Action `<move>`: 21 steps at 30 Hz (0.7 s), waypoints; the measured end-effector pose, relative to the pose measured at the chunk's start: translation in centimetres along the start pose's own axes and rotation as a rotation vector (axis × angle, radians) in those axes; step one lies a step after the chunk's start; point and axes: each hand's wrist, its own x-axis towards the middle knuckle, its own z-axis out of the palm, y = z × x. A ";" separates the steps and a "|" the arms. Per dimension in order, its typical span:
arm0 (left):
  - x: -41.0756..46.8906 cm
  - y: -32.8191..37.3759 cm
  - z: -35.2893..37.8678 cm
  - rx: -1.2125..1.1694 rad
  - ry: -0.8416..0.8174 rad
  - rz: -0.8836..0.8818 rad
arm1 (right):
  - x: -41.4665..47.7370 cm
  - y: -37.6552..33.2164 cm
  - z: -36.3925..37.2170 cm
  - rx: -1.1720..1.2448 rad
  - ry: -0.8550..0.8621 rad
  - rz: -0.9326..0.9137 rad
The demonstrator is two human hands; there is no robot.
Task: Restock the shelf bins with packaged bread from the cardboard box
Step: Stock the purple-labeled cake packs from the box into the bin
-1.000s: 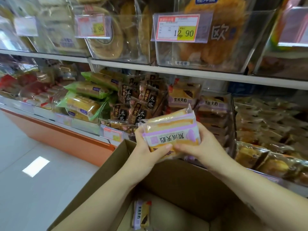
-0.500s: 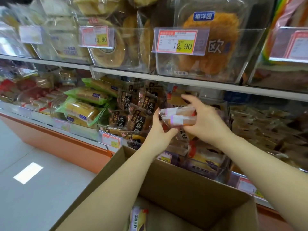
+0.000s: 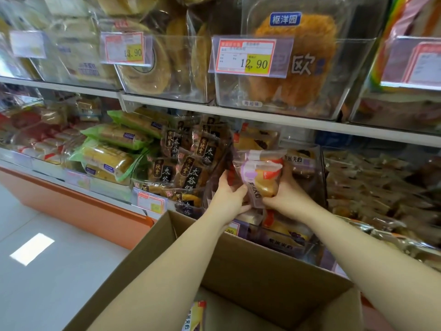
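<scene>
Both my hands reach into a clear shelf bin (image 3: 318,177) on the lower shelf. My right hand (image 3: 285,195) grips a purple-and-clear packaged bread (image 3: 259,177), held upright, with a second pack stacked against it. My left hand (image 3: 226,199) holds the packs from their left side, fingers curled at the lower edge. The open cardboard box (image 3: 250,266) stands below my arms, and one more purple-labelled bread pack (image 3: 194,316) lies inside it at the bottom.
Left of the bin are dark brown packs (image 3: 188,163) and green-wrapped loaves (image 3: 112,154). The upper shelf (image 3: 262,115) holds clear bins of round breads with price tags (image 3: 245,57). More wrapped pastries (image 3: 381,187) lie to the right. Grey floor (image 3: 47,259) is at the left.
Both hands carried the bread packs from above the box forward into the shelf bin, then lowered them and turned them upright. The view moved closer to the shelf.
</scene>
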 end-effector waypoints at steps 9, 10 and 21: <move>-1.7 1.4 -1.4 0.642 0.038 0.283 | 2.6 -2.8 -6.3 -0.890 0.182 0.002; -1.7 1.3 -1.4 0.682 0.046 0.300 | 3.2 -2.0 -6.8 -0.972 0.112 0.056; -2.6 -0.1 -1.7 0.947 0.019 0.452 | 1.9 2.6 -2.6 -1.058 -0.065 0.091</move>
